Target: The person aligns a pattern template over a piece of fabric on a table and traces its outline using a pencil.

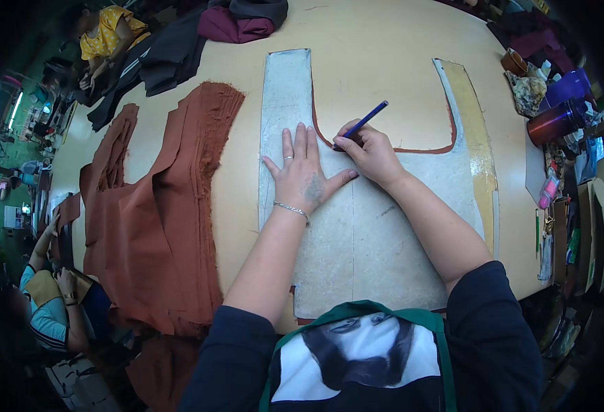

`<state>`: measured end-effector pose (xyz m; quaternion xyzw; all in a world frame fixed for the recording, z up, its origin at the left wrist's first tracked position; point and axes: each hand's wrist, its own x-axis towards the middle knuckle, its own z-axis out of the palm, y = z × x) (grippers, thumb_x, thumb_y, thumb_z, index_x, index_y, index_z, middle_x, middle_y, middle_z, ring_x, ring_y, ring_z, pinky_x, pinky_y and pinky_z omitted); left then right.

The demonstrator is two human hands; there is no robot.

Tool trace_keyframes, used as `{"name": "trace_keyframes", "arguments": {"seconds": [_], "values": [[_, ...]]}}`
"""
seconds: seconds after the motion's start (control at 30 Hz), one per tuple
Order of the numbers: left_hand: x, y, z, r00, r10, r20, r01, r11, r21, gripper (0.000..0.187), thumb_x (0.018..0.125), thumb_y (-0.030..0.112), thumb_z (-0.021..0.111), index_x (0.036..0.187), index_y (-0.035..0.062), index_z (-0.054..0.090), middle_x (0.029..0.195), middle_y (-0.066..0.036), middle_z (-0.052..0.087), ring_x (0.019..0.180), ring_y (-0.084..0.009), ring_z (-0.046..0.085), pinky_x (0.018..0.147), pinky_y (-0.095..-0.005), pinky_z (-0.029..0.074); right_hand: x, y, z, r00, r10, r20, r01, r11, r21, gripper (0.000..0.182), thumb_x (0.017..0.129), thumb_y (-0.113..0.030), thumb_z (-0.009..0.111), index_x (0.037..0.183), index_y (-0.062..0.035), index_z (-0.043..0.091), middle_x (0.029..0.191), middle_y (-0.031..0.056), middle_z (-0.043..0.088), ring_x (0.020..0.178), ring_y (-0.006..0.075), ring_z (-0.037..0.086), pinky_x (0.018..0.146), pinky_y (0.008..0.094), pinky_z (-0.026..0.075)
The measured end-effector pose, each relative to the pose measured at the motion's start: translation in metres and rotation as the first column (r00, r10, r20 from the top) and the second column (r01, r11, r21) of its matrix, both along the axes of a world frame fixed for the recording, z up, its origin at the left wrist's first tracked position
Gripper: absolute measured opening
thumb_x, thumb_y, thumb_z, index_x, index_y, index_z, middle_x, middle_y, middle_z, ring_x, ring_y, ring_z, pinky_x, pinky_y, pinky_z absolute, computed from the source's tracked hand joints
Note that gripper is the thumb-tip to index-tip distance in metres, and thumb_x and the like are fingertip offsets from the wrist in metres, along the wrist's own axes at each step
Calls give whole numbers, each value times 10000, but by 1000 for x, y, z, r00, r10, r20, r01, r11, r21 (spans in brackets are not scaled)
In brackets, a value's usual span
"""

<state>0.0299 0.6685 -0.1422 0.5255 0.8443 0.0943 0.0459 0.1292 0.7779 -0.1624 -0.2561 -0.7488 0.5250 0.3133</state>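
Observation:
A large grey pattern template (384,240), with two upright arms and a curved neckline, lies flat on the table. Rust-brown fabric (426,149) shows from under it along the curve. My left hand (303,177) presses flat on the template, fingers spread, left of the curve. In my right hand (374,159) is a dark blue pencil or pen (368,119), slanting up to the right. Its lower end is by the template's curved edge, but my fingers partly hide the tip. A yellowish strip (479,144) runs down the template's right side.
A thick stack of cut rust-brown fabric (147,220) lies to the left. Dark and maroon cloth (237,24) is heaped at the back. A tumbler (556,123) and assorted supplies line the right edge. Two other people (113,34) are at the left.

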Motion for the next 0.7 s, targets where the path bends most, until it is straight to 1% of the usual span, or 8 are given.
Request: {"name": "trace_keyframes", "arguments": {"seconds": [0.13, 0.27, 0.37, 0.4, 0.53, 0.63, 0.67, 0.7], "values": [[2, 0, 2, 1000, 19, 18, -18, 999, -34, 1077, 604, 731, 505, 1357, 42, 160, 1424, -111, 136, 1322, -297, 47, 928, -682, 66, 4, -3, 2, 1000, 7, 4, -7, 1000, 3, 116, 806, -104, 577, 844, 4, 560, 747, 99, 604, 698, 163, 585, 639, 278, 451], [2, 2, -1, 1000, 21, 5, -21, 998, -52, 1080, 598, 729, 523, 1365, 71, 142, 1420, -133, 136, 1320, -301, 63, 922, -687, 88, 13, -3, 9, 996, 16, 89, -25, 995, 100, 89, 807, -86, 564, 826, -3, 536, 726, 101, 593, 681, 168, 573, 637, 281, 444], [1, 2, 0, 1000, 25, 8, -25, 999, -29, 1080, 597, 727, 526, 1361, 61, 153, 1420, -135, 137, 1318, -306, 68, 925, -684, 91, 25, 8, 27, 975, 91, 203, -96, 995, 16, 96, 806, -92, 562, 824, -3, 532, 716, 109, 589, 674, 189, 570, 636, 287, 442], [2, 1, 0, 1000, 24, 8, -24, 1000, -21, 1079, 599, 725, 527, 1359, 53, 158, 1419, -138, 138, 1317, -309, 71, 927, -681, 92, 26, 12, 27, 969, 108, 222, -111, 994, 1, 116, 800, -108, 569, 837, -3, 535, 735, 125, 596, 699, 224, 583, 647, 297, 445], [1, 1, -2, 999, 12, 29, -12, 1000, -7, 1084, 600, 722, 530, 1348, 21, 175, 1411, -156, 155, 1314, -321, 82, 934, -668, 104, 2, 7, 28, 961, 133, 244, -169, 977, 132, 156, 791, -132, 574, 868, 0, 541, 788, 152, 609, 737, 263, 597, 676, 310, 453], [2, 1, -3, 1000, 10, 8, -10, 1000, 6, 1094, 598, 721, 534, 1346, 10, 169, 1406, -166, 167, 1311, -327, 89, 935, -661, 116, -21, 3, 21, 981, 22, 191, -72, 964, 257, 139, 812, -114, 566, 886, 2, 546, 738, 113, 595, 693, 158, 577, 648, 279, 453], [2, 2, -3, 1000, 20, 15, -20, 1000, -18, 1078, 603, 702, 529, 1349, 14, 167, 1410, -149, 168, 1320, -311, 65, 946, -653, 100, -28, 4, 21, 985, 15, 174, -45, 985, 167, 151, 813, -118, 565, 900, 4, 548, 752, 124, 602, 684, 171, 582, 643, 279, 460], [1, 2, -2, 1000, 23, 15, -23, 1000, -16, 1092, 597, 714, 529, 1350, 14, 161, 1409, -153, 169, 1316, -316, 76, 942, -656, 108, -35, 6, 20, 989, 5, 145, -31, 983, 182, 152, 813, -118, 565, 900, 6, 547, 754, 125, 603, 686, 171, 582, 646, 278, 461]]}}
